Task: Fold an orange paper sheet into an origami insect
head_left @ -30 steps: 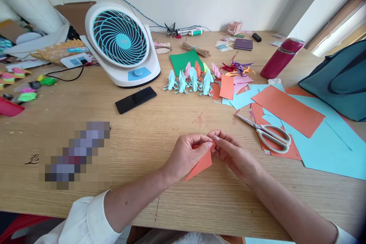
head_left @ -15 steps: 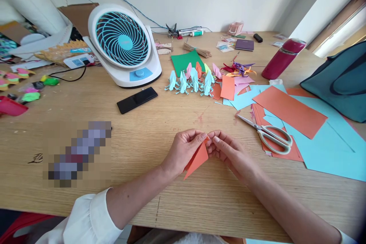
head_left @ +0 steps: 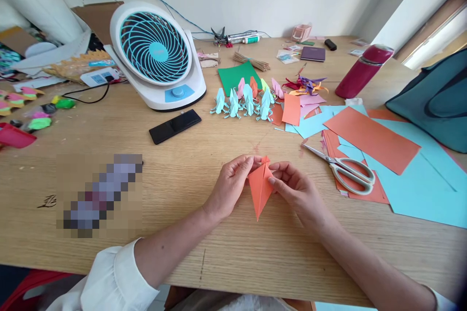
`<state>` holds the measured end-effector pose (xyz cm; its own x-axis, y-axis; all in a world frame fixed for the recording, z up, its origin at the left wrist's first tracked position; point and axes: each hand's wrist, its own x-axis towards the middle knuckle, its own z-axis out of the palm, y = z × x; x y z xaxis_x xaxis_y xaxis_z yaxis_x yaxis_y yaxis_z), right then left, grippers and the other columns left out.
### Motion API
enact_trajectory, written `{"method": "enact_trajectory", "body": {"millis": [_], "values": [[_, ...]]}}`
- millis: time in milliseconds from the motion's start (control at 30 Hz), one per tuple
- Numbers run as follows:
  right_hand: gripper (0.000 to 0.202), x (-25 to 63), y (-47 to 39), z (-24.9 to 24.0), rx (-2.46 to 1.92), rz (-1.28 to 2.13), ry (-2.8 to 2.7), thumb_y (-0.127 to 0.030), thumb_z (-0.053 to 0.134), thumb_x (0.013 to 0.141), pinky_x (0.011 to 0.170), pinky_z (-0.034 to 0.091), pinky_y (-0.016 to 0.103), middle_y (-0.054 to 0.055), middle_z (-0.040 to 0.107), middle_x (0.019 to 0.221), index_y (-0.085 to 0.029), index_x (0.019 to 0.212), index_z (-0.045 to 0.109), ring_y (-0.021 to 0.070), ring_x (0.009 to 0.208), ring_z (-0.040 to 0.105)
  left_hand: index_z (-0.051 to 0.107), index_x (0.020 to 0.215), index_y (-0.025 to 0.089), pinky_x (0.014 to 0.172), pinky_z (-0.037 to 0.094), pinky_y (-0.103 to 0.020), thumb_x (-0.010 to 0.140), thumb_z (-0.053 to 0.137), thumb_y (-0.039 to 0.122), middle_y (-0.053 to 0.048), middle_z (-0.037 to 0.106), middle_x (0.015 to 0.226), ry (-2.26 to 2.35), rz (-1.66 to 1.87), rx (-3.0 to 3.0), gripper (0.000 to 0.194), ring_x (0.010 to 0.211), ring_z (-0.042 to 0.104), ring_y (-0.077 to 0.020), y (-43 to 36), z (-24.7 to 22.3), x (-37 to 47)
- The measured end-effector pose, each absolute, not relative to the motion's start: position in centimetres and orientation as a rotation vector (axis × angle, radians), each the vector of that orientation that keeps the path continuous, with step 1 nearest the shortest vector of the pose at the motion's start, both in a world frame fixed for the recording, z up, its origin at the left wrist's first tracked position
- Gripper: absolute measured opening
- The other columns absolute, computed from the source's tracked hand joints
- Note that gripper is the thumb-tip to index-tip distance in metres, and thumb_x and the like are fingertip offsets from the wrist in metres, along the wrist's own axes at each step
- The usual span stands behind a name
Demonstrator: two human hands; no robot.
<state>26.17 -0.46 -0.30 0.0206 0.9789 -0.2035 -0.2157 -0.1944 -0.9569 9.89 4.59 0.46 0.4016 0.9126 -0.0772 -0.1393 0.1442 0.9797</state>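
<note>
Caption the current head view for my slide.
Left hand and right hand hold folded orange paper at a wooden table, scissors to the right, light-blue origami figures behind.

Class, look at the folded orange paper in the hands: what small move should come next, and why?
Perhaps the right hand should press along the centre line of the folded orange paper: a dark slit shows near its top, and the left hand steadies the opposite edge.

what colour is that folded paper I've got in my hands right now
The folded paper is orange; it shows best in the head view.
</note>
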Motion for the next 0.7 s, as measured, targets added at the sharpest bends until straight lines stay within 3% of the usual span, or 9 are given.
{"method": "enact_trajectory", "body": {"millis": [167, 300, 500, 700], "values": [[0.033, 26.7, -0.2, -0.3, -1.195, 1.259, -0.882, -0.048, 0.075, 0.079, 0.065, 0.048, 0.026, 0.001, 0.06, 0.083, -0.024, 0.096, 0.059, 0.0145, 0.073, 0.055, 0.062, 0.119, 0.017, 0.085, 0.054, -0.032, 0.092, 0.053, 0.026, -0.009, 0.072, 0.112, 0.757, 0.841, 1.103, 0.03, 0.101, 0.068, -0.0214, 4.8, 0.7, 9.8], [0.033, 26.8, 0.0, -0.5, -1.205, 1.194, -0.854, -0.047, 0.077, 0.077, 0.061, 0.048, 0.025, -0.001, 0.054, 0.082, -0.024, 0.087, 0.055, 0.0135, 0.069, 0.051, 0.06, 0.121, 0.017, 0.09, 0.052, -0.032, 0.081, 0.057, 0.012, -0.008, 0.071, 0.117, 0.706, 0.817, 1.14, 0.04, 0.107, 0.067, -0.0211, 4.7, 0.8, 10.1], [0.031, 26.6, -0.1, -0.4, -1.212, 1.217, -0.949, -0.049, 0.074, 0.079, 0.065, 0.046, 0.027, 0.0, 0.057, 0.081, -0.023, 0.082, 0.057, 0.0147, 0.071, 0.052, 0.063, 0.105, 0.016, 0.094, 0.05, -0.029, 0.083, 0.064, 0.015, -0.008, 0.07, 0.111, 0.708, 0.892, 1.261, 0.023, 0.103, 0.067, -0.0177, 5.0, -0.1, 10.5], [0.026, 26.8, -0.1, -0.9, -1.223, 1.192, -1.052, -0.049, 0.062, 0.089, 0.073, 0.049, 0.029, 0.002, 0.061, 0.089, -0.024, 0.092, 0.064, 0.0167, 0.078, 0.056, 0.061, 0.099, 0.017, 0.073, 0.05, -0.022, 0.083, 0.071, 0.027, -0.005, 0.07, 0.095, 0.787, 0.939, 1.261, 0.021, 0.082, 0.065, -0.0136, 5.1, -0.4, 10.2]]}}
